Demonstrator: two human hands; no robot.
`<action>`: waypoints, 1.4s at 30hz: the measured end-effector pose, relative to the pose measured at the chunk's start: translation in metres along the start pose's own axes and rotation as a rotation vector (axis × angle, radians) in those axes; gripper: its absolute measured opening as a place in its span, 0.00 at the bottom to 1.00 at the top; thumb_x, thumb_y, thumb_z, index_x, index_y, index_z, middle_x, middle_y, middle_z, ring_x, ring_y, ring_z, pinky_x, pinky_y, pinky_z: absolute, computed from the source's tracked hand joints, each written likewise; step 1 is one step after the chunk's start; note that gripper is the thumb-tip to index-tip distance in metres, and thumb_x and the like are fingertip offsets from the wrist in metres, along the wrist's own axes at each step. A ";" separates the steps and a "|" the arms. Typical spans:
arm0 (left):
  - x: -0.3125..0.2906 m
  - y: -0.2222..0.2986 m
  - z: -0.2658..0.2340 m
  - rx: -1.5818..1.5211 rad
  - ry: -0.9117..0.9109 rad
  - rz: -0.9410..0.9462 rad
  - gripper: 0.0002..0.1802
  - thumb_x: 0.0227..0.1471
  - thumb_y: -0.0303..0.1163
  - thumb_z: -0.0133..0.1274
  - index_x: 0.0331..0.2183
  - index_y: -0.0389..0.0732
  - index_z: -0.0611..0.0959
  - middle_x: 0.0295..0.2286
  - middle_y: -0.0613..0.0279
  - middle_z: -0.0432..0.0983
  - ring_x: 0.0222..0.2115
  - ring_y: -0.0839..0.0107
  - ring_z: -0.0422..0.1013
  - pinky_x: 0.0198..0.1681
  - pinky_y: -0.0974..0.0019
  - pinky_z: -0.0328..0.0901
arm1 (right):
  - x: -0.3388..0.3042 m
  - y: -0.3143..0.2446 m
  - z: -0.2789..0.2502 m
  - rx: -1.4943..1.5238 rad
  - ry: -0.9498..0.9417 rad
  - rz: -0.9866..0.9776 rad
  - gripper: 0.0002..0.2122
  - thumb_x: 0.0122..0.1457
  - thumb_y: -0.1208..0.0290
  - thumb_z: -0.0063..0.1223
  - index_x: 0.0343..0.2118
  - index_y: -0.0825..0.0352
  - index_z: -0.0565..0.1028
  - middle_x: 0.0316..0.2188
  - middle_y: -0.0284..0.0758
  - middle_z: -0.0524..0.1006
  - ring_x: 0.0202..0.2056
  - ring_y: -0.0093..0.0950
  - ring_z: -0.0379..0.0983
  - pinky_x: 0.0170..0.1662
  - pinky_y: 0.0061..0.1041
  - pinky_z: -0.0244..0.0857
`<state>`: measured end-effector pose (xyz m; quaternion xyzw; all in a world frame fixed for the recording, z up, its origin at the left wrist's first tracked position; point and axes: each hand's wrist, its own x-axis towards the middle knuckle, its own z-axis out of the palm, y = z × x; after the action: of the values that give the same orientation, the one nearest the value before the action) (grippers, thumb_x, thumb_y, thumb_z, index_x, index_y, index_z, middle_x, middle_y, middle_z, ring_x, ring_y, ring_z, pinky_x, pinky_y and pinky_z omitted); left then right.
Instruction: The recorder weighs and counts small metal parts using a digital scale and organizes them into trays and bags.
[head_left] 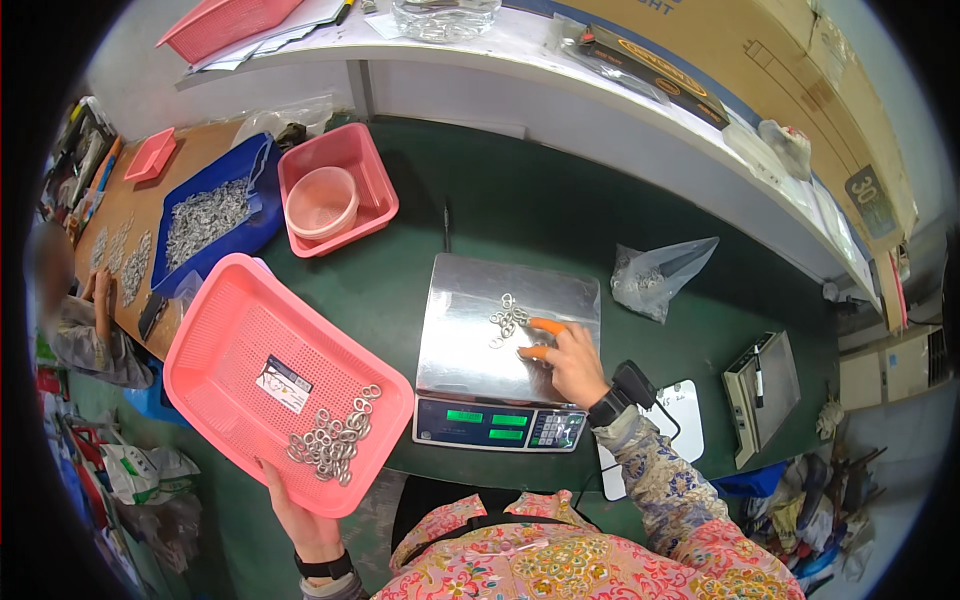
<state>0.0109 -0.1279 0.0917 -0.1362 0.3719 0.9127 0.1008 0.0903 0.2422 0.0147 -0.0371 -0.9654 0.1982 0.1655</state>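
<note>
A: Where are the person's hands?

B: The right hand (572,362) rests on the steel pan of the scale (470,340), fingers spread and half open. Two fingertips wear orange finger cots (546,326), and these reach toward a small cluster of metal rings (506,320) lying on the pan. The hand grips nothing that can be seen; the fingertips are just beside the rings, perhaps touching the nearest one.

A: And the left?

B: The left hand (298,515) is closed on the near rim of a pink perforated tray (250,330), holding it tilted, so a heap of rings (335,435) has gathered in its low near corner, close above that hand.

A: Which way do the rings on the pan lie from the right hand?

B: Ahead of it and a little to the left, the cluster stretched roughly away from the person. The right hand is far nearer; the tray sits left of the scale, its edge near the pan.

A: What lies further out?

B: A blue bin of metal parts (205,215), a pink bin with a round bowl (322,200), a plastic bag (655,275) right of the scale, all on a green table (520,200). Another person sits at far left.
</note>
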 end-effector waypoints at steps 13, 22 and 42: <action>0.002 0.002 -0.001 0.007 0.013 0.007 0.28 0.58 0.43 0.40 0.54 0.37 0.58 0.53 0.57 0.59 0.50 0.63 0.60 0.54 0.59 0.56 | 0.007 -0.005 -0.005 -0.102 -0.080 -0.023 0.21 0.41 0.83 0.47 0.39 0.54 0.77 0.51 0.32 0.65 0.47 0.36 0.60 0.48 0.32 0.55; 0.006 0.001 -0.001 0.005 0.000 0.010 0.28 0.58 0.43 0.40 0.54 0.37 0.59 0.52 0.56 0.60 0.50 0.64 0.61 0.54 0.59 0.56 | 0.011 0.009 -0.010 -0.191 0.013 0.087 0.17 0.40 0.83 0.49 0.34 0.56 0.79 0.50 0.32 0.66 0.45 0.35 0.61 0.47 0.32 0.55; 0.004 0.000 0.003 -0.011 -0.006 -0.007 0.28 0.58 0.42 0.40 0.55 0.38 0.57 0.52 0.56 0.58 0.50 0.64 0.60 0.54 0.59 0.56 | 0.006 0.015 -0.016 -0.124 -0.046 0.106 0.19 0.41 0.81 0.51 0.35 0.49 0.79 0.51 0.31 0.65 0.45 0.34 0.60 0.48 0.29 0.54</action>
<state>0.0062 -0.1257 0.0925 -0.1353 0.3660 0.9148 0.1043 0.0903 0.2626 0.0247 -0.0938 -0.9760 0.1471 0.1299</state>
